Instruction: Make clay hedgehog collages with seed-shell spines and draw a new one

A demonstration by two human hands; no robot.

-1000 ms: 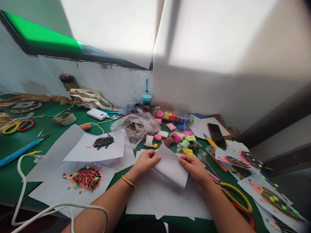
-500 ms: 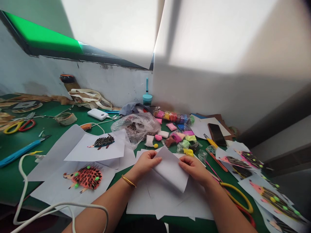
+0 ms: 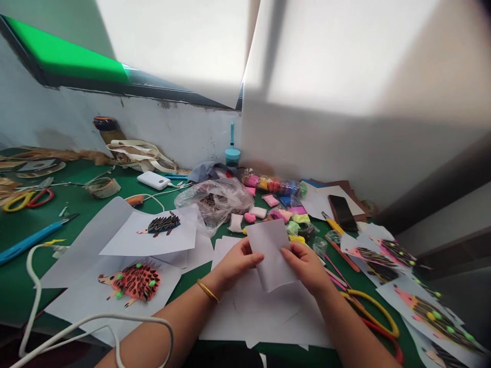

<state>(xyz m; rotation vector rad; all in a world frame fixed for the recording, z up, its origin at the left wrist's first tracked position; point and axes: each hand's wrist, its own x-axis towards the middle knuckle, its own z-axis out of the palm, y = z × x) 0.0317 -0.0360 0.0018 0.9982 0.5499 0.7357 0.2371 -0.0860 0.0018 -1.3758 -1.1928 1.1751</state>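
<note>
1. Two-handed, we hold the folded white paper sheet (image 3: 273, 263) above loose white sheets (image 3: 268, 322).
2. Our left hand (image 3: 238, 260) pinches its left edge, thumb on top.
3. Our right hand (image 3: 305, 263) clamps its right edge likewise, fingers curled.

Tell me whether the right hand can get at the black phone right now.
Probably yes: nothing covers the black phone, though a yellow-handled tool lies in front. The right hand would likely need to release the folded sheet first.
</note>
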